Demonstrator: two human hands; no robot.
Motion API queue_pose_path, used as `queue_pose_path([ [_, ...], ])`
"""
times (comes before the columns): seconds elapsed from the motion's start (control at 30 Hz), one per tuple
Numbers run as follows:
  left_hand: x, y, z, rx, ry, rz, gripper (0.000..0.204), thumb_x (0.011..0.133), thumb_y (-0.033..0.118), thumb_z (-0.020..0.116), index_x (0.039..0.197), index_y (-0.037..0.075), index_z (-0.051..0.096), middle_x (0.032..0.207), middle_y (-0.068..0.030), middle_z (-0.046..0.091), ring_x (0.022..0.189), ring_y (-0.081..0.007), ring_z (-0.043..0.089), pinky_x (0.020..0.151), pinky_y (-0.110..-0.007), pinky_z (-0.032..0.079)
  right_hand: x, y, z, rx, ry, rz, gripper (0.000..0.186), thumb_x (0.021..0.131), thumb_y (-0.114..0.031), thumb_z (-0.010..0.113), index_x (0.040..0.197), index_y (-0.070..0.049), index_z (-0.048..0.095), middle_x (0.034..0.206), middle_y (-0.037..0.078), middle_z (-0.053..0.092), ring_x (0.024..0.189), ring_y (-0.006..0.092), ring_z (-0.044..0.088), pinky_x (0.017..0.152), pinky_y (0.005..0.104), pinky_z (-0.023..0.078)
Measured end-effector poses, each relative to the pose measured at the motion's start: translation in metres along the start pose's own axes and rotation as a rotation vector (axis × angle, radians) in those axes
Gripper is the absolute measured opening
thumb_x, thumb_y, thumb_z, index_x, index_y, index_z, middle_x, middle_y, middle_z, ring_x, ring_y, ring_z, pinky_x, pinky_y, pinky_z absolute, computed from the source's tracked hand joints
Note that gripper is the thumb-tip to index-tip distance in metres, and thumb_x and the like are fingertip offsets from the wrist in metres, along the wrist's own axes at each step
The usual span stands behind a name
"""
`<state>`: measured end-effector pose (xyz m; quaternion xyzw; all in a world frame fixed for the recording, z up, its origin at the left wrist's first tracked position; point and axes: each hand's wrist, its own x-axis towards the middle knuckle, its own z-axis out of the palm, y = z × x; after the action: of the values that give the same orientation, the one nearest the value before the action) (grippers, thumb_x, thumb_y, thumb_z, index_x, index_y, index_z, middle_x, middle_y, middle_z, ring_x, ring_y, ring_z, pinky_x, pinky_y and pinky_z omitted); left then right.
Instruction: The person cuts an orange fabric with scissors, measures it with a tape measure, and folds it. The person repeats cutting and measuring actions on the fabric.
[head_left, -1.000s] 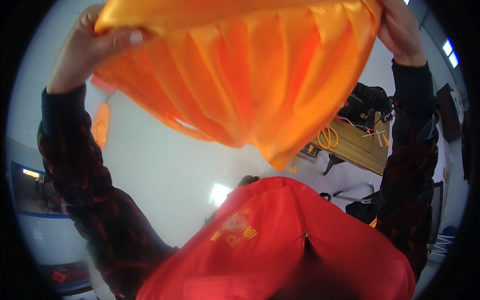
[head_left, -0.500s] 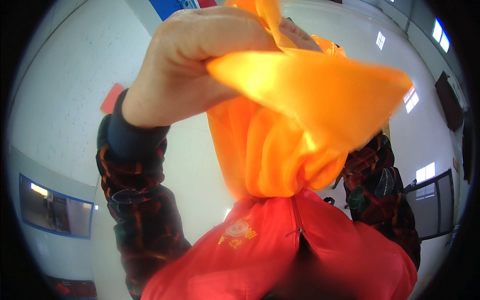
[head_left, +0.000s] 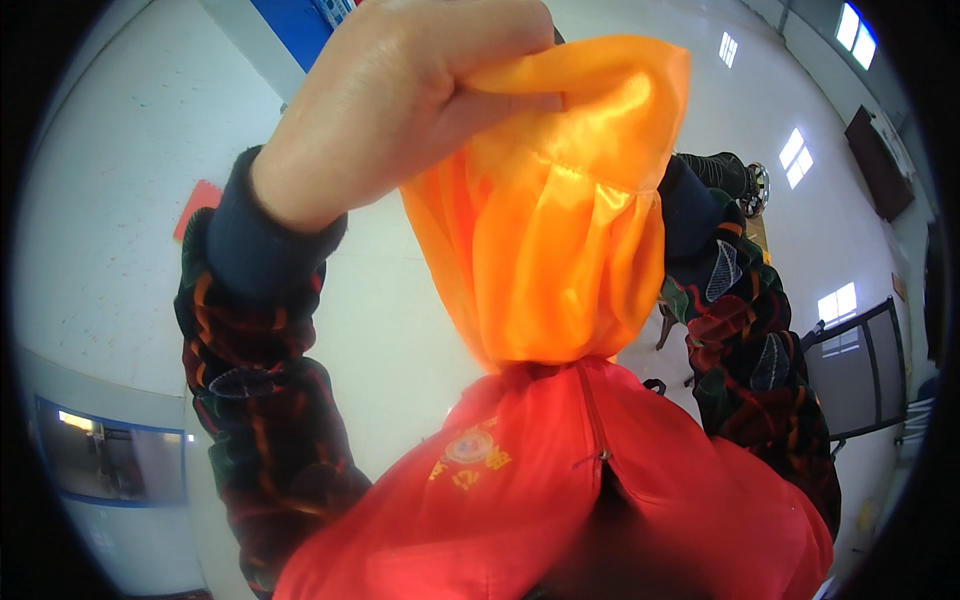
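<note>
Raised in front of my chest is a piece of shiny orange satin cloth (head_left: pixel 560 270), with a stitched, gathered seam across its upper part. My left hand (head_left: pixel 420 90) pinches its top edge, the thumb lying across the near face and the fingers partly hidden behind. The lower end of the cloth hangs in soft folds down to the red vest (head_left: pixel 450 520) I wear. My right forearm (head_left: pixel 745 330) comes up on the other side of the cloth. Its dark cuff (head_left: pixel 690 210) shows, but the orange cloth hides my right hand and whatever it holds.
Behind the cloth lies a pale glossy floor (head_left: pixel 390 310). A dark framed mesh panel (head_left: pixel 860 370) stands at the right, and a metal wheel-like base (head_left: pixel 757 190) is at the upper right. A blue-framed window (head_left: pixel 110 450) is in the wall at lower left.
The loose flap that stuck out to the right has swung up and in, and the seam now faces me. My left hand has shifted slightly and keeps its hold on the cloth.
</note>
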<state>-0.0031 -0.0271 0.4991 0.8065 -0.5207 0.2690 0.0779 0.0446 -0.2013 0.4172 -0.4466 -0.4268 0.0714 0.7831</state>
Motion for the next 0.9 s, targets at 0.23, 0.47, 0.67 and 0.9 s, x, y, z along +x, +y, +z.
queue_pose_path([
  [0.23,-0.008,-0.021,0.015,-0.027,0.150,-0.064,0.015,0.084,0.011,0.065,0.075,0.006,0.054,0.068,-0.0092,0.055,0.061,-0.0235,0.055,0.059,-0.025,0.047,0.000,-0.022,0.016,0.250,-0.057,0.082,0.042,0.093,-0.022,0.056,0.127,-0.001,0.046,0.123,0.011,0.055,0.112,0.0223,0.054,0.096,0.0334,0.044],
  [0.47,-0.017,-0.025,0.029,-0.229,0.121,-0.238,0.013,0.084,0.012,0.065,0.083,0.001,0.058,0.072,-0.0115,0.060,0.064,-0.0226,0.062,0.061,-0.024,0.049,0.013,0.002,0.006,-0.455,-0.203,0.186,0.029,0.087,-0.011,0.062,0.115,-0.006,0.055,0.106,0.005,0.058,0.099,0.0159,0.056,0.090,0.0284,0.045],
  [0.67,-0.041,-0.040,0.047,-0.278,0.325,-0.313,0.018,0.080,0.010,0.068,0.087,0.001,0.053,0.079,-0.0125,0.056,0.073,-0.0230,0.060,0.065,-0.025,0.049,0.022,0.009,-0.001,-0.657,-0.110,0.335,0.030,0.085,-0.005,0.060,0.115,-0.005,0.055,0.106,0.004,0.058,0.098,0.0162,0.057,0.088,0.0287,0.046],
  [0.9,-0.109,-0.060,0.085,-0.408,0.396,-0.455,0.028,0.081,0.005,0.062,0.102,0.004,0.045,0.101,-0.0149,0.048,0.090,-0.0258,0.052,0.082,-0.034,0.046,0.052,0.003,-0.010,-0.681,-0.022,0.258,0.027,0.085,-0.004,0.059,0.112,-0.004,0.060,0.106,0.006,0.062,0.097,0.0168,0.060,0.087,0.0300,0.048],
])
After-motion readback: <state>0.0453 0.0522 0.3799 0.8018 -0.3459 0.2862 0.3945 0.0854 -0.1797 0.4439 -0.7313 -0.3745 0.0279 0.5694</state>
